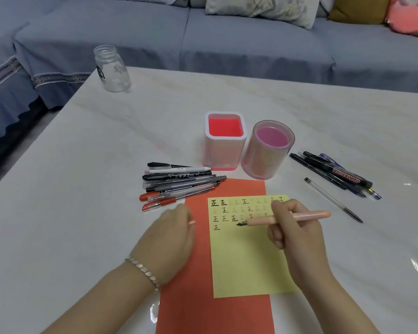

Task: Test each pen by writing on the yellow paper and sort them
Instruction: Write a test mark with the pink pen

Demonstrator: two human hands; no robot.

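Right hand [292, 227] grips the pink pen [299, 216], its tip at the fourth row on the yellow paper [246, 266]. Left hand [169, 232], fingers curled round a small pink piece [192, 222], rests on the orange sheet [203, 309].

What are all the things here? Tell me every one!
yellow paper sheet: one, yellow, atop the orange sheet
orange paper sheet: one, orange, under it
square plastic pen holder: one, pink, red inside, behind the papers
round see-through cup: one, pink, right of that holder
clear glass jar: one, colourless, far left corner
left pen pile: about ten, black, grey, white, red, left of papers
right pen pile: about four, black and blue, right of cup
thin clear pen: one, clear, beside the right pile
white marble table: one, under everything
blue-grey sofa: one, behind table
left hand: on the orange sheet, pinching a small pink cap
right hand: holding a pink pen over the yellow paper
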